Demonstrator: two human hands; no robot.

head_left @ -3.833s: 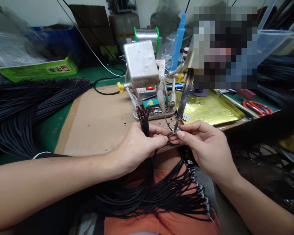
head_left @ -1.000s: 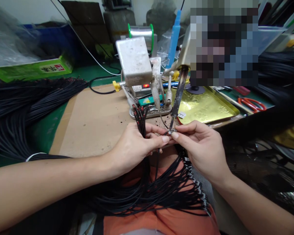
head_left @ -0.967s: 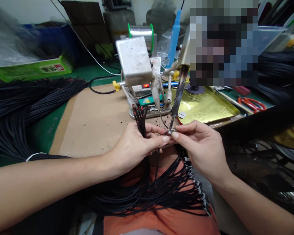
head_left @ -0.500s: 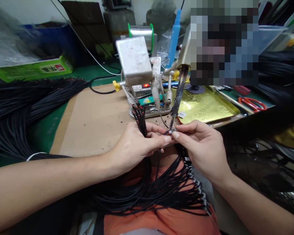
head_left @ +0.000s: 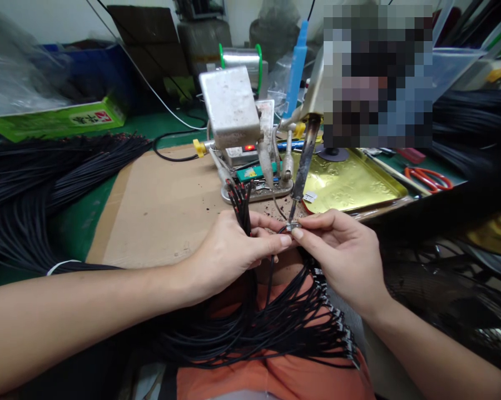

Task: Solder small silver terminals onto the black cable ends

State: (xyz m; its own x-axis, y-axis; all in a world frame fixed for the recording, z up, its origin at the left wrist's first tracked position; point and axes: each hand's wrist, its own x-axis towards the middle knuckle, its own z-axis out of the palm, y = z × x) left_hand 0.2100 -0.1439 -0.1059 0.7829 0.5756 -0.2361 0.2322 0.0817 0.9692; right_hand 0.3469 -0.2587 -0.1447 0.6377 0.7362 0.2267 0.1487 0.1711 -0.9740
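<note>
My left hand (head_left: 229, 250) is closed around a bundle of black cables (head_left: 241, 208) whose stripped ends show red wires. Its thumb and forefinger also steady a single black cable at a small metal connector (head_left: 292, 226). My right hand (head_left: 350, 258) pinches that connector between thumb and fingertips. Directly above, the tip of a mounted soldering iron (head_left: 303, 169) points down and appears to touch the connector. Thin solder wire (head_left: 277, 205) comes down from a metal feed nozzle (head_left: 266, 164) toward the tip. Across my lap lie many black cables (head_left: 242, 333) with metal connectors on their ends.
The soldering stand (head_left: 229, 105) rises from a cardboard sheet (head_left: 150, 205), a solder spool (head_left: 242, 61) behind it. Right of it are a gold tray (head_left: 354, 180) and orange-handled scissors (head_left: 428, 179). More black cables (head_left: 54, 178) cover the left side. A blurred-out person sits opposite.
The view has dipped very slightly. Both hands keep their hold on the cables and connector beneath the iron tip, with hardly any movement.
</note>
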